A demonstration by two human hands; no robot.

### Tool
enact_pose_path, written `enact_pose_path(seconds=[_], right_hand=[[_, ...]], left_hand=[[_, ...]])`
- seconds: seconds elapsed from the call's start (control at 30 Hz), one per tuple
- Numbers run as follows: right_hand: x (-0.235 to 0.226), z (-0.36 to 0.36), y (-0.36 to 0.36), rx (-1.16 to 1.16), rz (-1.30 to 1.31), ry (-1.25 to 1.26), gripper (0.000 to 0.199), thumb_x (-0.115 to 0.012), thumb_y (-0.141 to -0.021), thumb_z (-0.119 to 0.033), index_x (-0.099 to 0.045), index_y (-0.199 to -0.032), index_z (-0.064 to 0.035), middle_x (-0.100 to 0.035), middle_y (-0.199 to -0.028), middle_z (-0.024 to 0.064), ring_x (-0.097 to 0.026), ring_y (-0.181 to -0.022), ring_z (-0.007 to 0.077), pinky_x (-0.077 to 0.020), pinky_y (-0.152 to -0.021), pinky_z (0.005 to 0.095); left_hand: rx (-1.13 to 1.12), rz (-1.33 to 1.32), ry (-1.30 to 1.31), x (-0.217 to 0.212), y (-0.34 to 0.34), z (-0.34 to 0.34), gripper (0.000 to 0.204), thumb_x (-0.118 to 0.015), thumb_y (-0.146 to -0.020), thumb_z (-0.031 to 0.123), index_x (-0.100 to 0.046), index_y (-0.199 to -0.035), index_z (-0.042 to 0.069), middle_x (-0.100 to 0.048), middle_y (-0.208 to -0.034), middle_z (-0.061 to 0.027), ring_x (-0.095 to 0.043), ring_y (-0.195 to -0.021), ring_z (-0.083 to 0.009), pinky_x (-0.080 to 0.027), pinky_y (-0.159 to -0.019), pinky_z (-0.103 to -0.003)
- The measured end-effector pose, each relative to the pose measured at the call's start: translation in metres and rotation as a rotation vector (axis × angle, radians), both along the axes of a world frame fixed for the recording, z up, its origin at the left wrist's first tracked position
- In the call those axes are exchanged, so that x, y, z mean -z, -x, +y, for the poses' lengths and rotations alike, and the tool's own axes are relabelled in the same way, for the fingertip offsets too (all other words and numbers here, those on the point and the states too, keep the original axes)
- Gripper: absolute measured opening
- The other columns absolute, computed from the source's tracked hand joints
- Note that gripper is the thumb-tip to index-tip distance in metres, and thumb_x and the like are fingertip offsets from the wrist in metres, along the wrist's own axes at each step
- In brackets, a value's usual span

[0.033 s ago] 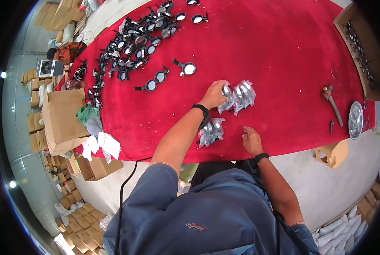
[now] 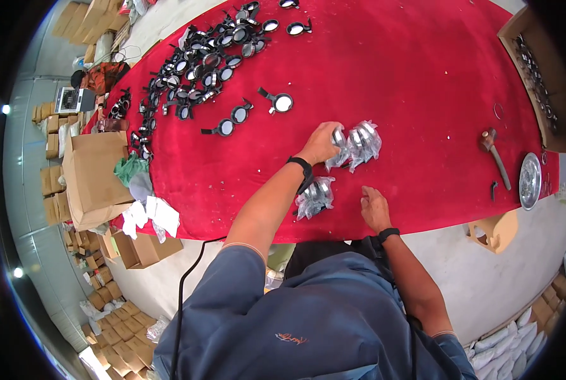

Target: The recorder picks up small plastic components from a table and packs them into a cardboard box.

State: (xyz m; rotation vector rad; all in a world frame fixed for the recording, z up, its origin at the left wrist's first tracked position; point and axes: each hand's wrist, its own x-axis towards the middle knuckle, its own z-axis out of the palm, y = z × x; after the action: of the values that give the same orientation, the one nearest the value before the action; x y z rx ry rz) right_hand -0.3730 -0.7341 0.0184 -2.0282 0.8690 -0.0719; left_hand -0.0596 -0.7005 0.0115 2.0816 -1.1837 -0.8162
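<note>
My left hand (image 2: pixel 321 145) is closed on the near-left side of a clear plastic-wrapped bundle (image 2: pixel 340 152) standing on the red cloth; its fingers curl around the far side and are partly hidden. Right beside it stands a second wrapped bundle (image 2: pixel 364 145), with silvery round rims showing through the plastic. A third wrapped bundle (image 2: pixel 316 197) lies nearer to me, below my left wrist. My right hand (image 2: pixel 375 210) rests by the near table edge, fingers loosely bent and apart, holding nothing. Ahead to the left lie loose round black-rimmed pieces with pale discs and short black arms, one of them (image 2: pixel 283 102) off by itself.
A large heap of the same round pieces (image 2: pixel 210 60) covers the table's far left. On the right are a hammer (image 2: pixel 497 155), a metal dish (image 2: pixel 530 180) and a cardboard box (image 2: pixel 558 95) holding dark parts. At the left edge stand an open carton (image 2: pixel 96 180) and white papers (image 2: pixel 162 216).
</note>
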Motion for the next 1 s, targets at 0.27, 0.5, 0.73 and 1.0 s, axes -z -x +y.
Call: enact_pose_path(seconds=[0.27, 0.5, 0.73, 1.0], right_hand=[[-0.02, -0.03, -0.119, -0.044, -0.144, 0.041, 0.051, -0.067, -0.092, 0.004, -0.06, -0.143, 0.0078, -0.07, -0.127, 0.0302, -0.068, -0.12, 0.0505, -0.0565, -0.105, 0.0552], [0.002, -0.031, -0.147, -0.18, 0.021, 0.054, 0.059, -0.069, -0.088, 0.004, -0.056, -0.146, 0.0097, -0.069, -0.127, 0.0335, -0.066, -0.122, 0.0525, -0.0534, -0.108, 0.0574], [-0.005, -0.034, -0.171, -0.188, -0.181, 0.142, 0.06, -0.069, -0.087, 0.002, -0.056, -0.146, 0.0057, -0.068, -0.127, 0.0315, -0.064, -0.123, 0.0521, -0.0523, -0.105, 0.0578], [-0.076, -0.04, -0.181, -0.113, -0.168, 0.252, 0.064, -0.073, -0.088, 0.001, -0.057, -0.15, 0.0065, -0.068, -0.137, 0.0293, -0.064, -0.129, 0.0479, -0.052, -0.111, 0.0542]], left_hand=[[0.063, 0.0, -0.04, -0.001, 0.019, 0.033, 0.087, -0.093, -0.074, 0.01, -0.059, -0.153, 0.004, -0.053, -0.163, -0.0276, -0.049, -0.154, -0.0443, -0.043, -0.129, -0.047], [0.015, 0.03, -0.235, -0.015, 0.011, 0.052, 0.112, -0.098, -0.071, 0.013, -0.042, -0.168, 0.009, -0.057, -0.156, -0.0266, -0.056, -0.144, -0.0462, -0.049, -0.121, -0.049], [-0.023, -0.037, 0.131, 0.001, -0.011, 0.041, 0.065, -0.089, -0.081, 0.011, -0.064, -0.141, 0.004, -0.074, -0.125, -0.0261, -0.07, -0.119, -0.0478, -0.057, -0.102, -0.052], [-0.139, -0.014, 0.094, -0.078, -0.007, 0.017, 0.05, -0.085, -0.081, 0.006, -0.069, -0.128, 0.002, -0.077, -0.117, -0.0248, -0.074, -0.113, -0.046, -0.059, -0.096, -0.049]])
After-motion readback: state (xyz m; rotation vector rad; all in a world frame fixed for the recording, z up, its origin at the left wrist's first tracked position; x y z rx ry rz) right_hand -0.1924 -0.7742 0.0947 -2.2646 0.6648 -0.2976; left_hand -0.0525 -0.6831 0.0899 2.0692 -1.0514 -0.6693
